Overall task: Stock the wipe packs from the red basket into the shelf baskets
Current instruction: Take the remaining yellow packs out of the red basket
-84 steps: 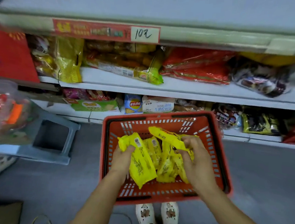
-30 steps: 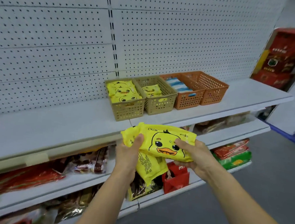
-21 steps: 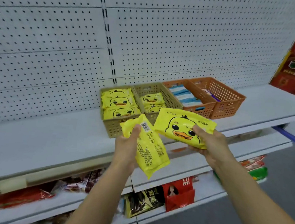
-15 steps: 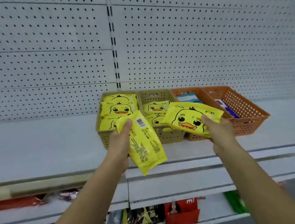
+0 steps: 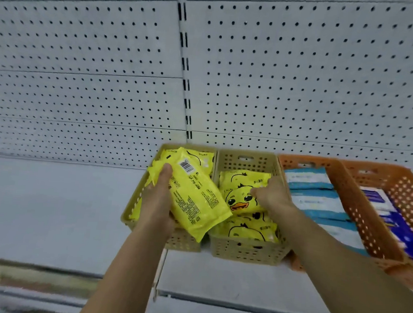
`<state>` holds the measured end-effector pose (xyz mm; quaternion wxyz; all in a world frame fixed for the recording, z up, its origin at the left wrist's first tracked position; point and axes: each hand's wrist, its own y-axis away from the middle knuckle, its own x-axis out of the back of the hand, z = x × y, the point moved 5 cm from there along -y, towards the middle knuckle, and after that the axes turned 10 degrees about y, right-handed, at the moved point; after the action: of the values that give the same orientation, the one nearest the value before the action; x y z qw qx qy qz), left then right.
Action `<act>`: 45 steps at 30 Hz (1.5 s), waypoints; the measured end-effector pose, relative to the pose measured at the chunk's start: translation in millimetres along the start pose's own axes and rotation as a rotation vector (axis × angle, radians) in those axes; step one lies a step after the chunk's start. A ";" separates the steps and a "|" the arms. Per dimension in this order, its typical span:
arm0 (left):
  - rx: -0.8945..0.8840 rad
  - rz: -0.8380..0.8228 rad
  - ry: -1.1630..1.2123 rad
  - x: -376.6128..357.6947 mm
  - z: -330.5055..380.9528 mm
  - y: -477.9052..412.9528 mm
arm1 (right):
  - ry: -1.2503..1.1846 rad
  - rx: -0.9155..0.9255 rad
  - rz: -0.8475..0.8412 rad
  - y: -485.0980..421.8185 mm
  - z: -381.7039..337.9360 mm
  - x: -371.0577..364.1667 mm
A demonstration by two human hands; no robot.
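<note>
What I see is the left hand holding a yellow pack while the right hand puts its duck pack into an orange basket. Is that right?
Not quite. The head view shows the right hand putting its duck pack into a beige basket, beside an orange basket. The left hand does hold a yellow pack.
</note>
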<state>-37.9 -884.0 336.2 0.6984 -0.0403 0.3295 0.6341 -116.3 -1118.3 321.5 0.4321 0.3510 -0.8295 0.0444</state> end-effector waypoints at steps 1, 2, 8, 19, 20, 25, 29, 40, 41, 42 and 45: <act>0.000 -0.002 0.001 -1.7 -1.1 -4.4 | 0.080 0.009 0.006 -4.7 -1.1 -3.5; 0.004 -0.006 0.001 -3.7 -1.8 -8.5 | 0.197 0.054 0.034 -8.2 -2.7 -6.3; 0.053 -0.036 0.026 -16.2 -3.4 -26.8 | 0.817 0.586 0.110 -9.1 -5.6 -44.4; 0.151 -0.053 0.143 -35.4 -11.7 -35.4 | 0.294 0.947 0.065 48.4 -44.6 -18.2; 0.162 -0.079 0.130 -41.6 -13.2 -30.9 | 0.284 1.035 0.149 56.8 -50.0 -14.0; 0.053 -0.193 -0.175 -56.3 -7.6 -20.0 | -0.344 0.688 0.124 64.7 -47.2 22.6; -0.424 -0.159 -0.412 -47.3 7.0 -20.9 | -0.543 0.418 0.057 48.9 -29.2 26.9; -0.546 -0.497 -0.979 -43.9 -23.0 2.0 | -0.413 0.191 0.062 44.7 7.8 60.0; -0.535 -0.566 -1.088 -40.0 -28.6 4.2 | -0.301 0.209 0.069 42.7 9.3 59.8; -0.509 -0.645 -1.189 -36.7 -34.8 6.1 | -0.199 0.217 0.055 41.7 10.1 55.8; -0.466 -0.807 -1.492 -30.4 -51.2 11.0 | -0.071 0.159 -0.047 40.3 18.0 25.5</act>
<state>-68.2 -932.3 315.8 0.8764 0.1298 -0.3900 0.2510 -163.4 -1108.8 338.6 0.3740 0.4049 -0.8298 0.0873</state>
